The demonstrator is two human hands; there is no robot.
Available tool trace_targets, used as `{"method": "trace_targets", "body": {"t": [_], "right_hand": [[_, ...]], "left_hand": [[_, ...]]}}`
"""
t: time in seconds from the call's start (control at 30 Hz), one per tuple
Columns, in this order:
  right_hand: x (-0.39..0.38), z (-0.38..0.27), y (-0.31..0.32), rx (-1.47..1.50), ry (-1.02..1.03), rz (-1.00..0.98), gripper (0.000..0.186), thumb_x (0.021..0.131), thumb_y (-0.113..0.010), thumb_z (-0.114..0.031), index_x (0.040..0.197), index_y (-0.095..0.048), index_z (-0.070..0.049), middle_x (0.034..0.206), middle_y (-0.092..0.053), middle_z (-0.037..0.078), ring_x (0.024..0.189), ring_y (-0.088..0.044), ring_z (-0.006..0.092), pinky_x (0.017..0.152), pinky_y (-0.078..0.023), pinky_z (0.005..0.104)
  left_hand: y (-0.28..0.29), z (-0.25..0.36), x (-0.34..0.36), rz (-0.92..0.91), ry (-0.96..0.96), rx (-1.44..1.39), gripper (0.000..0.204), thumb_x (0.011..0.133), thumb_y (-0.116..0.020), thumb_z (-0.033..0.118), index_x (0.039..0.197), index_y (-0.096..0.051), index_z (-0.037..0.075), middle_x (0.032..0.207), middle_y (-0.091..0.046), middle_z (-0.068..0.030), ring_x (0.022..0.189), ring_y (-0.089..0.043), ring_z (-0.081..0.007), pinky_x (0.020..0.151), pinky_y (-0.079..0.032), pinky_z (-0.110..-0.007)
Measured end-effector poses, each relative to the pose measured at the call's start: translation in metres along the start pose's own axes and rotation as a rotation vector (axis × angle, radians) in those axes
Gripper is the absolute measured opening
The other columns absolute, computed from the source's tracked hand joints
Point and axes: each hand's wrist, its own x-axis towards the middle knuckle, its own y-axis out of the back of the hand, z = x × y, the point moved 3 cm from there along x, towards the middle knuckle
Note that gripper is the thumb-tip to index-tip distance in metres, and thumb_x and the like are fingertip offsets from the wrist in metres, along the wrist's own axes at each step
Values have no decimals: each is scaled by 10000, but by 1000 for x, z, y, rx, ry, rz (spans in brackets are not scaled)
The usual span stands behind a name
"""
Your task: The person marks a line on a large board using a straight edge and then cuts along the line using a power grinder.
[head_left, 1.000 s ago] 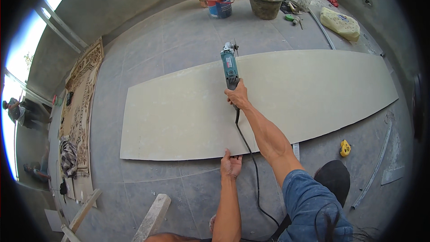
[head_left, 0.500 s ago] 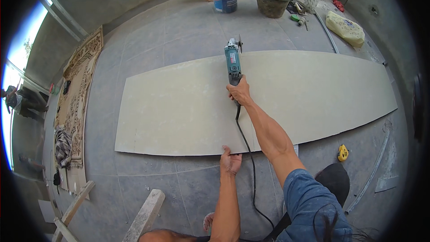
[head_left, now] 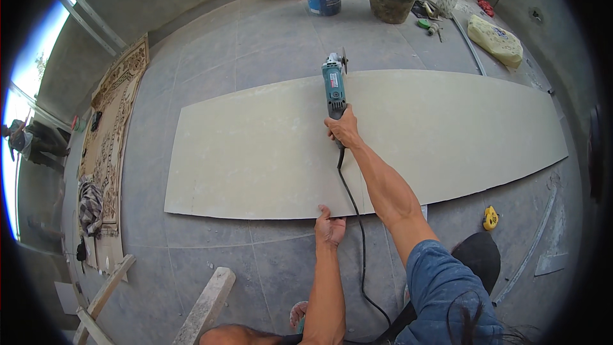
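Teal angle grinder (head_left: pixel 335 86), gripped by the right hand (head_left: pixel 343 127) near the pale board's (head_left: pixel 255 147) far edge; the left hand (head_left: pixel 330 230) clasps the near edge. One-handed control could let the disc (head_left: pixel 345 61) kick; the draped cord (head_left: pixel 363 249) could snag.

The pale board (head_left: pixel 255 147) partly hides the left hand (head_left: pixel 330 230), while the lower edge crops the whitish beam (head_left: pixel 205 306).

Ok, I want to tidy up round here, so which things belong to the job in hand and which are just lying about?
In use:
angle grinder, held in the right hand
its black cord
pale board, near edge gripped by the left hand

Apparently just lying about:
yellow tape measure, though possibly needed
red-rimmed bucket
dark tub
pale sack
patterned rug
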Motion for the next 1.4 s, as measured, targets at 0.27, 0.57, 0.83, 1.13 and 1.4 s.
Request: {"method": "trace_targets", "body": {"t": [0.27,0.57,0.83,1.13,1.4], "right_hand": [[1,1,-2,7,29,-19,608,777,-690,-52,1250,-335,91,788,-628,181,498,-632,232,399,-514,341],[2,3,-5,-12,13,-19,633,779,-690,-48,1272,-323,104,803,-633,196,508,-638,233,403,-515,342],[3,4,-7,-9,-1,-12,599,775,-685,-54,1243,-338,87,818,-626,182,508,-630,225,408,-512,340],[4,4,-6,-14,-8,-26,759,783,-689,-50,1380,-254,124,820,-642,205,514,-642,237,412,-521,344],[7,6,-5,-27,-8,-27,763,789,-681,-55,1382,-242,138,829,-649,217,521,-649,241,425,-531,343]], "left_hand": [[0,0,0,19,-5,-19,350,1016,-588,241,1301,-537,44,1339,-599,-87,1264,-554,-273,1135,-420,-471],[2,1,0,34,-6,7,362,1009,-605,258,1301,-545,53,1328,-610,-73,1260,-554,-261,1124,-414,-470],[6,2,3,8,6,11,368,1000,-615,266,1301,-549,65,1333,-611,-65,1266,-552,-264,1122,-410,-482],[11,1,8,4,11,-1,328,1015,-588,266,1281,-559,75,1334,-611,-68,1262,-558,-266,1116,-422,-482],[6,1,4,-2,22,-2,251,1020,-590,235,1213,-593,75,1306,-626,-70,1242,-571,-264,1108,-435,-490]]}}
